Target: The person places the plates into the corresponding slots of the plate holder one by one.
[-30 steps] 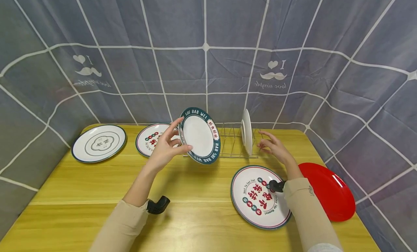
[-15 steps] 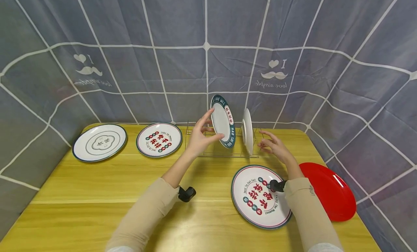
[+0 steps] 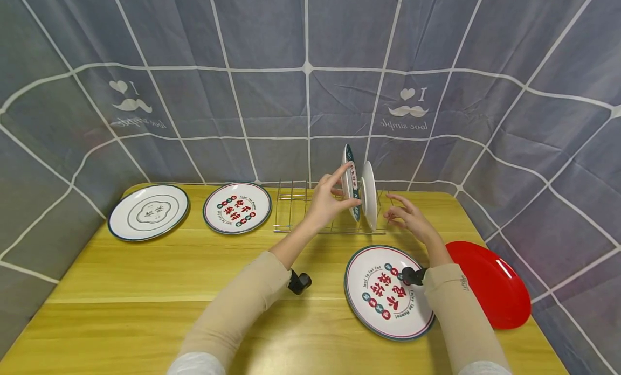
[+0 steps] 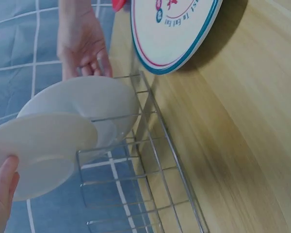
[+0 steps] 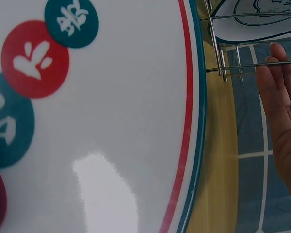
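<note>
My left hand (image 3: pixel 324 205) grips a white plate with a lettered dark green rim (image 3: pixel 354 181), fingers at the upper edge and thumb lower down. This plate is nearly upright over the wire dish rack (image 3: pixel 330 233); whether it touches the wires is unclear. Just right of it, a white plate (image 3: pixel 370 197) stands on edge in the rack. In the right wrist view, that plate's face (image 5: pixel 262 19) carries dark line patterns. At the rack's right end is my right hand (image 3: pixel 409 220), its extended fingers (image 5: pixel 269 92) against or behind a wire, its thumb hidden.
A line-patterned plate (image 3: pixel 147 213) and a smaller plate with red characters (image 3: pixel 236 208) lie left of the rack. In front, a larger red-character plate (image 3: pixel 388 294) lies under my right forearm, with a red plate (image 3: pixel 490 289) beyond. A grey curtain (image 3: pixel 271 105) hangs behind.
My left hand has carried the green-rimmed plate rightward to beside the standing plate, turning it from facing me to nearly edge-on. My right hand stays at the rack's end.
</note>
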Motion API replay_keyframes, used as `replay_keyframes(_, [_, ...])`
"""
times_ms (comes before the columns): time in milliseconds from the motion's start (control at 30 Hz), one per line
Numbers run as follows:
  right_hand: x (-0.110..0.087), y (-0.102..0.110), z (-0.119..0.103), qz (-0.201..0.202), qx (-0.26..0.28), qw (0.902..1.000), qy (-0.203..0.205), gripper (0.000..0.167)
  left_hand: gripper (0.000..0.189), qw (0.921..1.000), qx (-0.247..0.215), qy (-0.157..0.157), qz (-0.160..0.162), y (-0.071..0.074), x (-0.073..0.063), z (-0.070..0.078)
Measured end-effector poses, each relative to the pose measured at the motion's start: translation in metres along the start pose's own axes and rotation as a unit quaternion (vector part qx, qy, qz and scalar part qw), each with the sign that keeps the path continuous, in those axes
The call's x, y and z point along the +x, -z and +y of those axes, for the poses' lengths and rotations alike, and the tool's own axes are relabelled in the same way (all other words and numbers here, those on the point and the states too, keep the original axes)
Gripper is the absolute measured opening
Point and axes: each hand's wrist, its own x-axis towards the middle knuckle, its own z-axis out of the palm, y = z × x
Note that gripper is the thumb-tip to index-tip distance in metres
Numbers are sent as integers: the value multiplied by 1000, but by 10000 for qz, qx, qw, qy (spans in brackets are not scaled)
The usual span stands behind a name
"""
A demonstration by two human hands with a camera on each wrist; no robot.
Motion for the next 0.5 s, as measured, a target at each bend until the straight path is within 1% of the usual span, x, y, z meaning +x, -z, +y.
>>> replay_keyframes(67, [0,0,0,-7,9,10000,-4,49,81,9999,98,-21,-40,-5,2,0])
replay_keyframes(200, [0,0,0,15,-3,10000,-65,49,80,9999,131,11,-80,-14,5,-3])
replay_keyframes(500, [0,0,-1,-44,22,10000,-10,49,77,9986,488,156,-106,-31,4,-21])
